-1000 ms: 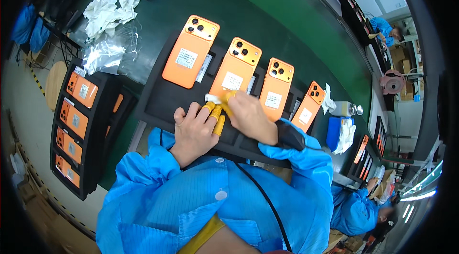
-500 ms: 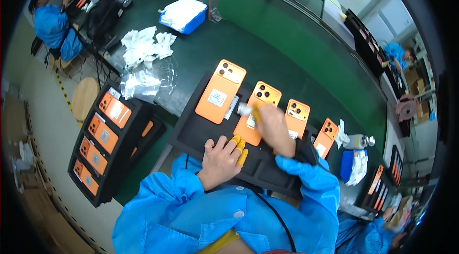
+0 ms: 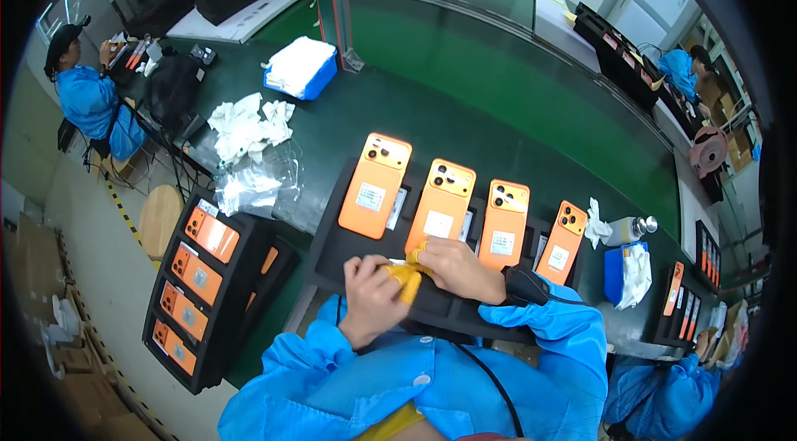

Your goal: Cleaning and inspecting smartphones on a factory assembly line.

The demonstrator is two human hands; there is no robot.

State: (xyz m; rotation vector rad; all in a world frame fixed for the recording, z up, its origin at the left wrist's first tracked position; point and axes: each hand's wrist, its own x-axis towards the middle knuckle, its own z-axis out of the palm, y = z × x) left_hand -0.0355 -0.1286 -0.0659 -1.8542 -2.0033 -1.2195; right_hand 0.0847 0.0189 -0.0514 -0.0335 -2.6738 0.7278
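Several orange smartphones stand in a row, camera ends away from me, in a black foam tray (image 3: pixel 332 254). The second phone from the left (image 3: pixel 442 213) is directly beyond my hands, a white label on its back. My left hand (image 3: pixel 374 300) and my right hand (image 3: pixel 457 269) meet over the tray's near side, fingers closed, with yellow finger cots on some fingertips. A small bit of white wipe (image 3: pixel 398 262) shows between their fingertips; the fingers hide the rest. The leftmost phone (image 3: pixel 375 186) also carries a label.
Stacked black trays of orange phones (image 3: pixel 212 292) stand at left. Crumpled wipes (image 3: pixel 249 127) and clear plastic film (image 3: pixel 261 180) lie on the green table. A blue wipe box (image 3: pixel 324 80) is behind, another blue box (image 3: pixel 614 275) and a metal bottle (image 3: pixel 628 230) at right. Co-workers sit around.
My right hand has come down off the second phone, bringing the white wipe toward me to meet my left hand. The view has shifted a little.
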